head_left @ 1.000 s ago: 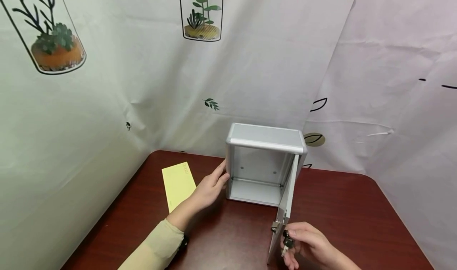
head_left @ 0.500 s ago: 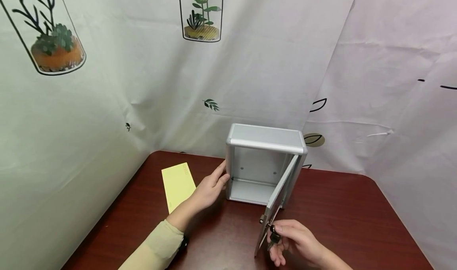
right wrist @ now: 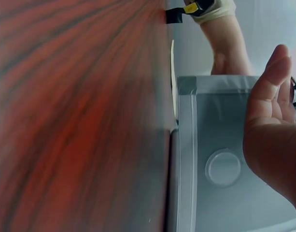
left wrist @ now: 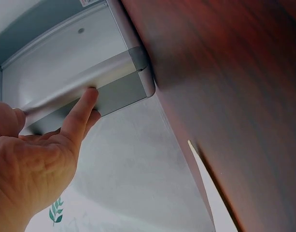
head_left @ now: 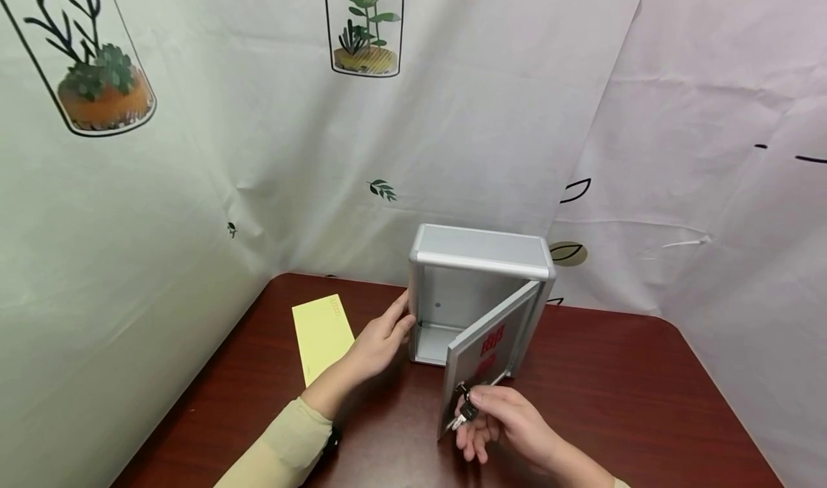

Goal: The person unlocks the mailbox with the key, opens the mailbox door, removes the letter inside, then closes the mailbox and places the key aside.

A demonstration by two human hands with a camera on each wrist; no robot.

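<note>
A silver-grey metal box [head_left: 481, 245] stands upright on the table, its hinged front door [head_left: 466, 355] ajar on the right side. My left hand [head_left: 377, 343] rests against the box's left wall, with fairly straight fingers along that wall in the left wrist view. Near the door's free edge, my right hand [head_left: 513, 422] pinches the keys [head_left: 468, 409] at the lock between thumb and fingers. One key hangs down below them. Red lettering [head_left: 492, 341] shows on the door's outer face. The inside of the box is partly hidden behind the door.
A yellow envelope [head_left: 319, 334] lies on the dark red-brown table [head_left: 620, 380], left of the box and partly behind the left forearm. White patterned fabric [head_left: 491, 115] hangs close behind the table and along both sides.
My right hand has moved left with the keys and swung the door partway toward the box, bringing its red lettering into view. The left hand, box and envelope have stayed put.
</note>
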